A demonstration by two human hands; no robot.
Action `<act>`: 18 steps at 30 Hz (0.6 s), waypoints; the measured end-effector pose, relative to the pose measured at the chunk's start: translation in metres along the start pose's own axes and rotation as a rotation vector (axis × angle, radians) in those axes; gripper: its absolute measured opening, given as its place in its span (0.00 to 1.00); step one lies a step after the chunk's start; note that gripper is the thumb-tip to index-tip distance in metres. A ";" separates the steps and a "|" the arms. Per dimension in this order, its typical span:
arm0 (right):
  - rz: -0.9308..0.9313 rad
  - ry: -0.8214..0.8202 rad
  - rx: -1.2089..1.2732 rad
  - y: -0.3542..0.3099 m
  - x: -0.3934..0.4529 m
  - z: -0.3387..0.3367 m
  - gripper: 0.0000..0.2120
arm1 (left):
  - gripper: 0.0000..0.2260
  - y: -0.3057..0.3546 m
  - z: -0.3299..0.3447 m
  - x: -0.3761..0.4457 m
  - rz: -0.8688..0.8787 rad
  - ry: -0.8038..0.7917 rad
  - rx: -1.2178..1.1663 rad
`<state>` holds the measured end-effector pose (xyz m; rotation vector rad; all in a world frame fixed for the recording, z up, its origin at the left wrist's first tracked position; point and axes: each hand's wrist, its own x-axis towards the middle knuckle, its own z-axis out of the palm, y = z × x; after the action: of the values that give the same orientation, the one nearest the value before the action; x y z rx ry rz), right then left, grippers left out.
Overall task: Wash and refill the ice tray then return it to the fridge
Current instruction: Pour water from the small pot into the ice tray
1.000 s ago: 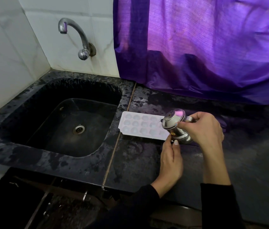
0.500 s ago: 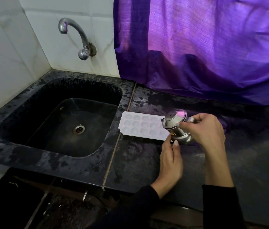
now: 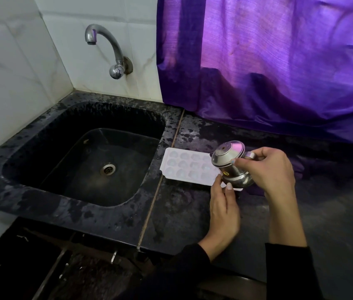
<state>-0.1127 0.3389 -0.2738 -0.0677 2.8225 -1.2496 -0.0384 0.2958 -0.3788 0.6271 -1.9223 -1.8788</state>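
Right hand point(image 3: 267, 169) grips steel jug point(image 3: 230, 164) over ice tray point(image 3: 187, 166); left hand point(image 3: 223, 204) pinches tray edge

Sleeves: we see long black sleeves point(image 3: 288, 269) reaching both wrists.
Hands: left hand point(image 3: 223, 211) and right hand point(image 3: 273, 167) bare, nails pale-polished.
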 end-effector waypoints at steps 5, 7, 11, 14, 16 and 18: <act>-0.026 -0.036 -0.082 -0.011 -0.002 0.005 0.13 | 0.18 0.001 -0.004 0.003 -0.016 -0.008 0.005; -0.035 -0.049 -0.102 -0.014 -0.002 0.007 0.13 | 0.18 0.001 -0.006 0.004 -0.022 -0.005 0.003; -0.036 -0.057 -0.128 -0.017 -0.003 0.011 0.12 | 0.18 -0.001 -0.008 0.006 -0.036 0.009 0.013; -0.040 -0.059 -0.145 -0.018 -0.002 0.013 0.12 | 0.18 -0.001 -0.008 0.006 -0.031 0.010 0.016; -0.045 -0.060 -0.152 -0.018 -0.002 0.013 0.12 | 0.18 0.000 -0.007 0.006 -0.030 0.013 0.008; -0.040 -0.058 -0.154 -0.018 -0.002 0.013 0.12 | 0.19 -0.001 -0.007 0.006 -0.031 0.009 0.001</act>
<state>-0.1095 0.3175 -0.2694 -0.1646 2.8756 -1.0169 -0.0392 0.2868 -0.3800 0.6686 -1.9187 -1.8899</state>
